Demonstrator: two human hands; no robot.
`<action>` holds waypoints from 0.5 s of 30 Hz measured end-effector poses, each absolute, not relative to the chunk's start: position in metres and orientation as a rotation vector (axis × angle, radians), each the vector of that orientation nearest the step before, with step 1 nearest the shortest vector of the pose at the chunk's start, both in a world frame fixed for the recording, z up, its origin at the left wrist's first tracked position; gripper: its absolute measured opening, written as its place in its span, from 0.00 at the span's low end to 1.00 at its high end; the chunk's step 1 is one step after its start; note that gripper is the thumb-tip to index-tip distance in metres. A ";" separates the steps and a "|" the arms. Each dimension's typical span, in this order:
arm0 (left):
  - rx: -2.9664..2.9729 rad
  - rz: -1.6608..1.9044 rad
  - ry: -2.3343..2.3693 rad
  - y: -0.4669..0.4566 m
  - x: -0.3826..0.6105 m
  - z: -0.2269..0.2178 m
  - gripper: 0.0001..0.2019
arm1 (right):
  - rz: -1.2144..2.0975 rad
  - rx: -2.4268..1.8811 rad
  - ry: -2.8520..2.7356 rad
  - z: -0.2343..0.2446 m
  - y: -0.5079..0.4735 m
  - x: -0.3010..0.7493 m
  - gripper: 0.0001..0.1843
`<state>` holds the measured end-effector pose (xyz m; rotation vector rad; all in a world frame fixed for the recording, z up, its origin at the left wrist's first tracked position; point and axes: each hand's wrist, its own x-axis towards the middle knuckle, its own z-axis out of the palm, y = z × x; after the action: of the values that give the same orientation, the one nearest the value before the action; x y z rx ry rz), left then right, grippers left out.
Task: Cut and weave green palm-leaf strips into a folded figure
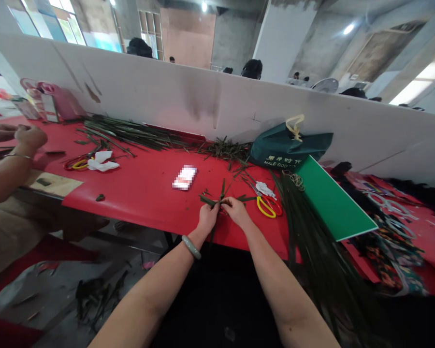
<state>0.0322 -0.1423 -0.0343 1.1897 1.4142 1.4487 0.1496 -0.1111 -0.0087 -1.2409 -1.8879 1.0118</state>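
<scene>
Both hands meet at the front of the red-covered table, holding a small weaving of dark green leaf strips [223,189]. My left hand [208,216] is closed on its left side, a bangle on that wrist. On the opposite side, the fingers of my right hand [235,211] pinch the strips near the middle. Strip ends stick out upward, left and right, and one hangs below. Just right of my right hand lie scissors [266,207] with yellow and red handles, beside a crumpled white tissue [265,189].
Long leaf strips [293,212] hang over the edge at right, by a green board [333,200] and a dark green bag [288,145]. More leaves [130,133] and trimmings [226,149] lie along the white partition [159,87]. A phone-like blurred rectangle [184,177] sits ahead. A co-worker's hands [25,137] are at left.
</scene>
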 end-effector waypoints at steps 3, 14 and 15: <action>1.187 1.454 1.426 -0.143 0.032 -0.033 0.12 | 0.760 -1.255 -1.988 -0.009 -0.110 0.151 0.05; 1.214 1.431 1.413 -0.143 0.032 -0.035 0.13 | 1.118 -1.200 -1.771 -0.013 -0.113 0.148 0.08; 1.209 1.435 1.416 -0.143 0.032 -0.034 0.13 | 1.010 -1.203 -1.831 -0.014 -0.112 0.149 0.08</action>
<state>0.0317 -0.1432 -0.0343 1.2090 1.4156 1.4353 0.1486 -0.1119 -0.0141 -1.2028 -1.8315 1.0102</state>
